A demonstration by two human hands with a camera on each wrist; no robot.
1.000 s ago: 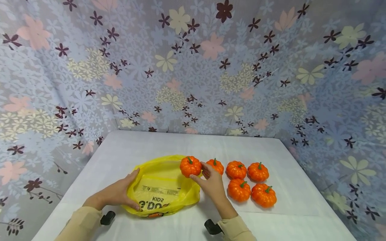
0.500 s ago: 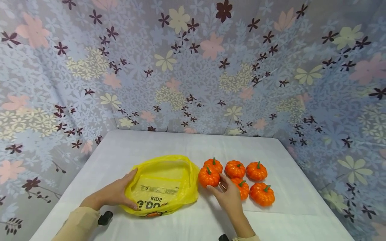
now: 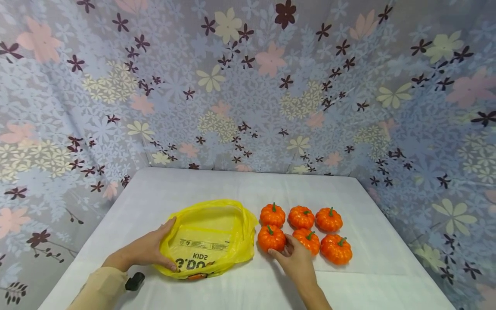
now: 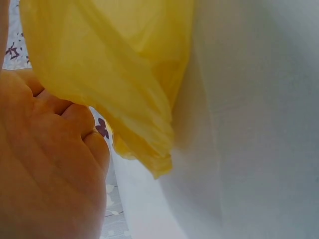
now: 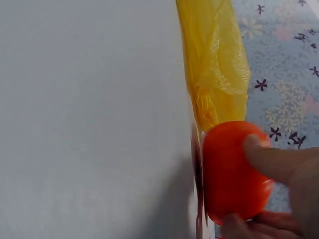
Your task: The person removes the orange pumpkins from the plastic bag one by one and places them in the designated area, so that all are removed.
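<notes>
A yellow plastic bag [image 3: 209, 237] lies with its mouth spread wide on the table, dark print showing inside. My left hand [image 3: 145, 249] holds its left rim, thumb at the near edge and fingers at the far side. In the left wrist view, the bag [image 4: 114, 59] hangs beside the palm [image 4: 50, 159]. Right of the bag, my right hand [image 3: 297, 262] grips a small orange pumpkin [image 3: 270, 239] with a green stem, thumb on its near side. The right wrist view shows this pumpkin [image 5: 232, 172] down at the tabletop.
Several like pumpkins stand close by in two rows: one [image 3: 272, 215] just behind the held one, others [image 3: 301, 217] [image 3: 336, 249] to the right. A white-covered table [image 3: 193, 183] bears everything. Floral cloth [image 3: 248, 86] hangs behind and at the sides.
My right hand has carried the pumpkin from over the bag's right rim rightward and down to the table, in front of another pumpkin. The left hand stays at the bag.
</notes>
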